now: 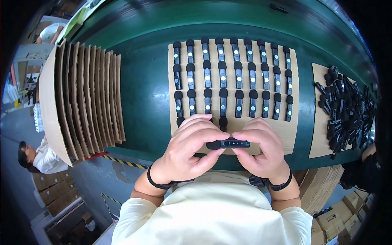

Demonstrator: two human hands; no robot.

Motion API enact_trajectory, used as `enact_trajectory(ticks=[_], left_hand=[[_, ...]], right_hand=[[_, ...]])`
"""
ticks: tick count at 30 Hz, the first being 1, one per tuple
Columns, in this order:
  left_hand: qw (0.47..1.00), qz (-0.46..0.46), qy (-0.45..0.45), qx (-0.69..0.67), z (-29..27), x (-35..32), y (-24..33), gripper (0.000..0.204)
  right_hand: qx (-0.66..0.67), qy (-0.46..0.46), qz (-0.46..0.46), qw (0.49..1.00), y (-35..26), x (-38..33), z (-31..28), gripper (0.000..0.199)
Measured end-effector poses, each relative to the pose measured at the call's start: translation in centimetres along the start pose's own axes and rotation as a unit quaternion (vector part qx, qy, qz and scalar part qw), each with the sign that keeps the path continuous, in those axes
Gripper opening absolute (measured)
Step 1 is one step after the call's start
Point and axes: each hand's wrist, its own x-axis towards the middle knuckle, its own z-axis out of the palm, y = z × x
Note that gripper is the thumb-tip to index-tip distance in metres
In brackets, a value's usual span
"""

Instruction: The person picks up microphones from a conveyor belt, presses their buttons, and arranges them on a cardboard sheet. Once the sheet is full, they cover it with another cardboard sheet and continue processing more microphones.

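Between my two hands, just above the near edge of the cardboard sheet [265, 134], I hold a small black clip-on microphone [236, 143] lying sideways. My left hand [194, 143] pinches it by the end with the dark foam cap, thumb and forefinger closed. The fingers of my right hand [263, 143] grip its other end. Rows of similar black microphones [223, 77], with foam caps and pale round dots, lie upright on the sheet beyond my hands. My left fingers partly cover the nearest row, where a foam cap [223, 122] peeks out.
At the left stands a row of upright cardboard sheets [87, 102]. A jumbled pile of black microphones [343, 110] lies on another cardboard piece [319, 143] at the right. The table [145, 90] is green. A person [43, 157] is at the far left; another dark sleeve [365, 171] shows at right.
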Motion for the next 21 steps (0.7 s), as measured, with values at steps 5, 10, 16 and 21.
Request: enact_trajectory(ticks=[5, 10, 16, 21], left_hand=[[0.999, -0.007, -0.001, -0.035, -0.04, 0.23, 0.06, 0.030], [0.998, -0.050, -0.011, -0.027, 0.31, 0.36, 0.12, 0.029], [0.999, -0.015, 0.010, -0.031, 0.39, 0.24, -0.28, 0.028], [1.000, -0.004, 0.009, -0.001, 0.41, 0.52, -0.07, 0.029]], right_hand=[[-0.013, -0.004, -0.016, 1.000, 0.08, -0.08, 0.03, 0.032], [-0.013, -0.007, -0.040, 0.999, 0.41, -0.02, 0.24, 0.031], [0.023, 0.017, 0.026, 0.999, -0.27, 0.05, 0.35, 0.034], [0.044, 0.003, 0.058, 0.997, 0.00, -0.32, 0.03, 0.028]])
